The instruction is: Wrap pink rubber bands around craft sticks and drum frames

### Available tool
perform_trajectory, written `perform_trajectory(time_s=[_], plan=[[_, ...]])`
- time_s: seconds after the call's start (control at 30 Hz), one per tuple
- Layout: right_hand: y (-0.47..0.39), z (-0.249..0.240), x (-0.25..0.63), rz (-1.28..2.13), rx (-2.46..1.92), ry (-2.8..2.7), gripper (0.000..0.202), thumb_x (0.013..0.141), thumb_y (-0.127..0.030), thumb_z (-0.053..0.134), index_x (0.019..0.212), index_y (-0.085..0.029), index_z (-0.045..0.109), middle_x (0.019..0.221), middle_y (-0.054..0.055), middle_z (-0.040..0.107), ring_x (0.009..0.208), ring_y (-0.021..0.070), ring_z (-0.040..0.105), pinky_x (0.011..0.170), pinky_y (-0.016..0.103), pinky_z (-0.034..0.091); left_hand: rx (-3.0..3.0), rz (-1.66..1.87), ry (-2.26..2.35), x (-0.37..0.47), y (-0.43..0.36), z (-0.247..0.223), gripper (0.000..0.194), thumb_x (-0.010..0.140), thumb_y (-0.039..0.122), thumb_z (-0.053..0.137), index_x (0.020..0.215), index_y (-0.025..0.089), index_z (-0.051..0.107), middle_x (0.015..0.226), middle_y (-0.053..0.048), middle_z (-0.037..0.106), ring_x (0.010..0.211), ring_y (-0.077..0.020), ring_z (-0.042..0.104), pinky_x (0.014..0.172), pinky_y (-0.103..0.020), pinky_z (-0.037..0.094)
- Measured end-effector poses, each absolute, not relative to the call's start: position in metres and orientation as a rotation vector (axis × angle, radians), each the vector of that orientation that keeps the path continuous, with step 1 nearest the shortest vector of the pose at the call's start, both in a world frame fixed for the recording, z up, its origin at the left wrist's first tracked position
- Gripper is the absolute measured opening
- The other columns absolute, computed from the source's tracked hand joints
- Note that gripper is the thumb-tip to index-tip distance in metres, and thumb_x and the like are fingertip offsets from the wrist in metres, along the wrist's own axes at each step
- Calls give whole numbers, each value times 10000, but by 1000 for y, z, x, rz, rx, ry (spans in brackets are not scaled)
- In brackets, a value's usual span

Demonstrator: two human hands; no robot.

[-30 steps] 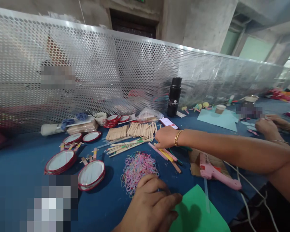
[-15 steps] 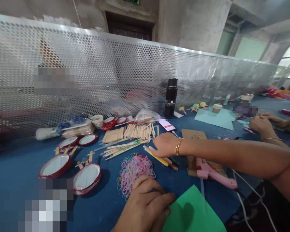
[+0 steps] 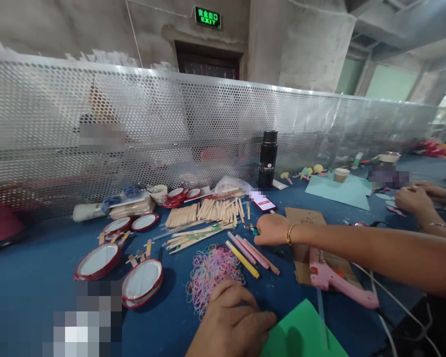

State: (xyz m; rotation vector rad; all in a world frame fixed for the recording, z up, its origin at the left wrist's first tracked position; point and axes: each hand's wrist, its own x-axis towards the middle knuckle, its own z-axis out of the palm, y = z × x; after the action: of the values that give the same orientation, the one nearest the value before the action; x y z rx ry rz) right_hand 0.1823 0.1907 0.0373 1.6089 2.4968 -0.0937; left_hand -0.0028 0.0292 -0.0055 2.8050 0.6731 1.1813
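My left hand (image 3: 232,320) is at the bottom middle, its fingers curled and closed at the left edge of a green sheet of paper (image 3: 301,332). My right hand (image 3: 271,229), with a gold bracelet, reaches across from the right. Its fingers are closed round something mostly hidden; a bit of teal and a small silvery part show at the fingertips. Just below it lie a yellow marker pen (image 3: 242,259), pink marker pens (image 3: 255,253) and a brown one. A heap of pastel rubber bands (image 3: 213,272) lies beyond my left hand.
Wooden sticks (image 3: 204,213) and red-rimmed round pieces (image 3: 143,280) lie leftward. A pink glue gun (image 3: 338,285) and its cord are by cardboard (image 3: 297,267). A black bottle (image 3: 268,161) and phone (image 3: 263,201) stand behind. Another person's hands (image 3: 412,201) work at right.
My right hand has moved off the marker pens, slightly right, uncovering them, and its fingers have closed. My left hand stays by the green paper. The view has tilted up.
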Motion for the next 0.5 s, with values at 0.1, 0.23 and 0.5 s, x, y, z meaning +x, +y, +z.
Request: perform_trajectory(time_s=[0.1,0.23,0.5], plan=[[203,39,182,-123,1661,2511,446,801,-419,540,972,-107,809,983,196,780,910,274,740,662,279,478,2821,1206,681,-3,30,-6,179,996,260,576,1144,232,671,781,31,751,800,-124,664,849,-293,476],[209,36,180,-63,1645,2527,425,812,-381,545,988,-93,803,1001,210,776,941,294,741,697,295,503,2856,1254,682,-3,33,-9,162,992,281,592,1117,233,683,738,45,737,779,-116,666,890,-288,480],[204,35,179,51,1573,2561,441,910,-460,521,1010,-129,796,1018,183,775,1008,290,734,801,311,535,2881,1308,667,-1,34,-11,143,996,288,592,1093,222,674,706,68,740,759,-106,677,864,-285,478]])
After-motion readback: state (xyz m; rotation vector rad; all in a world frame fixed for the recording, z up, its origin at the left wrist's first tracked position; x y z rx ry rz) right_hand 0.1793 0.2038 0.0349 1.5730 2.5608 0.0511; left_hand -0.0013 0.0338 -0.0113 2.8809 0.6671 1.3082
